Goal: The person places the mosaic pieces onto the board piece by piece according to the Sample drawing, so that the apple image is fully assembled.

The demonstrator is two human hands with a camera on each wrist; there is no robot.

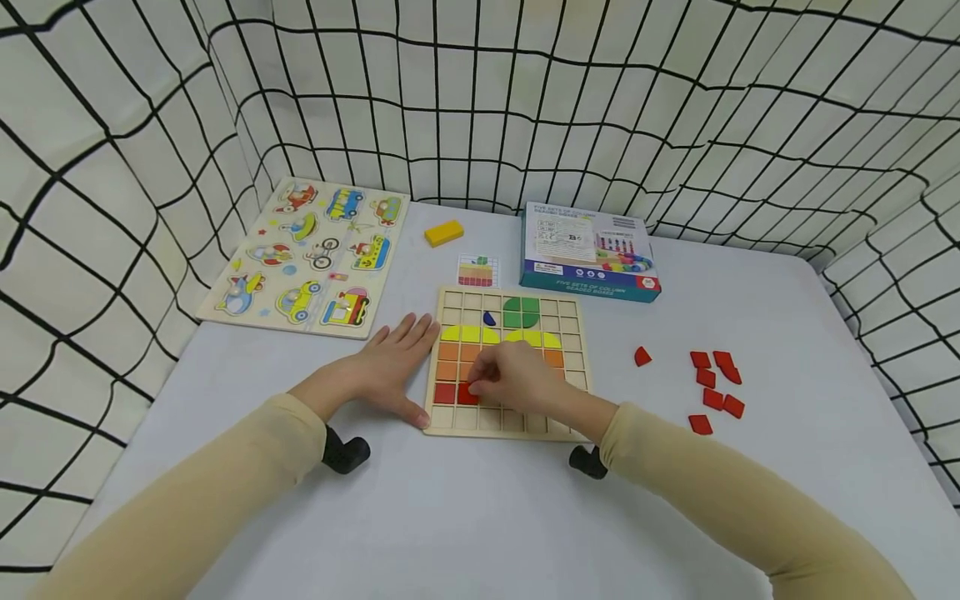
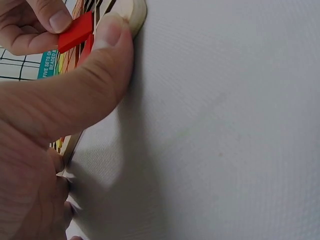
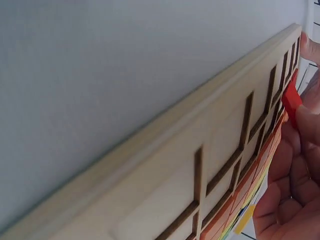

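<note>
My right hand (image 1: 517, 377) pinches a red square tile (image 2: 75, 32) between thumb and fingers. It holds the tile tilted over the wooden grid board (image 1: 495, 432), beside a red square (image 1: 444, 393) lying in the grid's left column. My left hand (image 1: 392, 368) lies with fingers spread along the board's left side, its thumb touching the near left corner. Orange squares (image 1: 447, 372) and yellow rounded pieces (image 1: 469, 334) fill rows farther up, partly hidden by my right hand. Green pieces (image 1: 521, 313) and a dark blue piece (image 1: 489, 318) sit toward the far side.
Several loose red pieces (image 1: 706, 378) lie to the right, with one red quarter-round piece (image 1: 642, 357) nearer the board. Behind stand a pattern card (image 1: 477, 272), a yellow block (image 1: 444, 233) and a boxed set (image 1: 588, 250). A vehicle puzzle (image 1: 307, 258) lies back left; black netting surrounds the table.
</note>
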